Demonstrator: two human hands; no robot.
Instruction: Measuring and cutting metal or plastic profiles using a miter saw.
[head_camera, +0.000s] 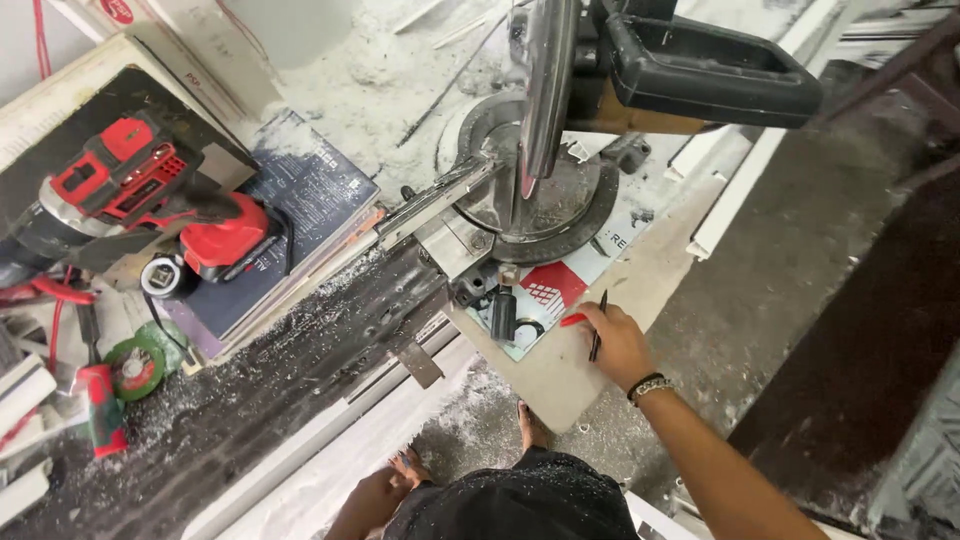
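Nearest the camera, the left hand (375, 497) hangs low at the person's knee, above the dust-covered floor (400, 430); its fingers are loosely curled and it holds nothing that can be seen. A bare foot (531, 428) shows just beside it.

Further out, the right hand (615, 343) rests on the pale board (580, 375) that carries the saw. A beaded bracelet (651, 386) sits on its wrist. The fingers are pressed together around a thin dark pen (598, 328), which pokes out past the knuckles, pointing toward the saw. A small red piece (572, 319) lies at the fingertips, touching or nearly touching them; which, cannot be told.

Just left of that hand, a short black cylinder (503, 313) stands on the saw's base. Beyond it is the round turntable (545, 215) of the saw, with the shiny blade guard (548, 80) and black handle (715, 70) above. A metal rail (435, 203) runs out to the left.

Well apart to the left, a red and black drill (140, 195) lies on a dark book (300, 215), with a green disc (135, 368) nearer the camera.
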